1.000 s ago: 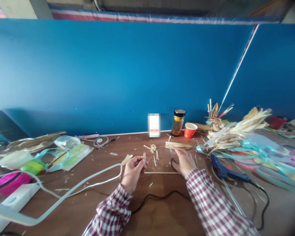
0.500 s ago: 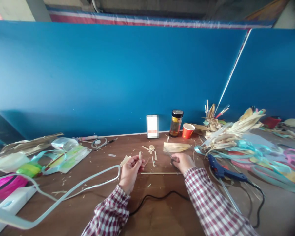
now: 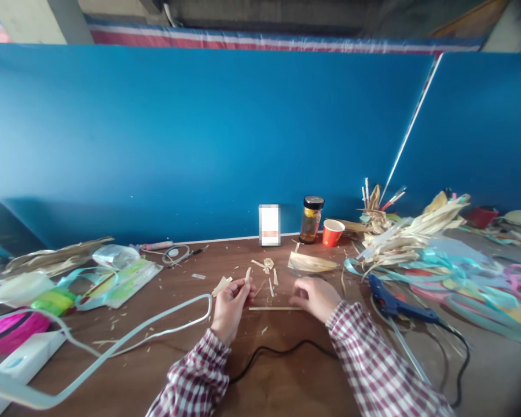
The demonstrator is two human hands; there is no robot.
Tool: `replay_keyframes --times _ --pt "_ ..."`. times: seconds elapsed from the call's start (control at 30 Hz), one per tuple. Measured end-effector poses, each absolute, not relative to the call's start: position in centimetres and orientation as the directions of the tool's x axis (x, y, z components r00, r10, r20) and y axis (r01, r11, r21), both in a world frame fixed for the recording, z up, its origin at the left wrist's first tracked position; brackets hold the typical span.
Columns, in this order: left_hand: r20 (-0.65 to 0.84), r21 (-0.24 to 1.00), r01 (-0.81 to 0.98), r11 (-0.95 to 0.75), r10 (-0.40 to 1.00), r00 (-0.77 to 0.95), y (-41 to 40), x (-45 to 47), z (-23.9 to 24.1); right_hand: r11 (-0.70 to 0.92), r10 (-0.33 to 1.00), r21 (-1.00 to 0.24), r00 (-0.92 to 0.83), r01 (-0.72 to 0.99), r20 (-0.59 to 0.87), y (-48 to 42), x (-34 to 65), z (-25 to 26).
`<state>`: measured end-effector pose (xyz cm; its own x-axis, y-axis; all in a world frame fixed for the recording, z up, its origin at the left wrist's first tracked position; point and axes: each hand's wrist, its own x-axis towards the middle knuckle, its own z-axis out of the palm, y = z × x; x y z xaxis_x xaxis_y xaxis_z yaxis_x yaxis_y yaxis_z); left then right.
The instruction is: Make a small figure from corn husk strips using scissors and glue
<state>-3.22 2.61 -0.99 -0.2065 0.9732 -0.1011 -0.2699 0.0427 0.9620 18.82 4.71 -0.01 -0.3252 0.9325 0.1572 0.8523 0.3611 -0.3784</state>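
My left hand pinches a small pale strip of dried husk upright between thumb and fingertips. A second husk piece shows just behind its knuckles. My right hand is over the table with loosely curled fingers, and I see nothing between them. Under it lies a thin pale stick, its right end hidden by the hand. Beyond the fingers is a broad dried husk. Small husk scraps lie between the hands.
A lidded jar, a red paper cup and a white blurred card stand at the back. A blue glue gun, ribbons and husks lie right. A white tubular frame reaches in from the left. A black cord crosses the front.
My right hand has let go of a dark-handled tool it held, and its fingers have shifted left and slightly down towards the stick. My left hand stays put with its husk strip.
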Motion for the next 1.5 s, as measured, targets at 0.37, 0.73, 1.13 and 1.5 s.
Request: replay_keyframes --times 0.37,0.73,1.13,1.5 --pt "-0.063 0.975 -0.223 0.018 0.979 -0.195 2.5 -3.2 -1.0 0.476 0.879 -0.364 -0.416 0.801 0.233 3.8 17.1 0.2" --pt "-0.119 0.959 -0.271 0.080 0.984 -0.132 2.2 -2.8 -1.2 0.383 0.873 -0.410 -0.179 0.828 0.454 4.0 16.5 -0.4" --pt "-0.024 0.999 -0.032 0.026 0.997 0.072 1.8 -1.8 -1.9 0.536 0.833 -0.417 -0.378 0.734 0.404 2.4 13.9 -0.5" --pt "-0.079 0.996 -0.032 0.082 0.993 0.093 1.6 -1.3 -2.1 0.527 0.847 -0.576 -0.328 0.625 0.419 2.2 13.9 -0.6"
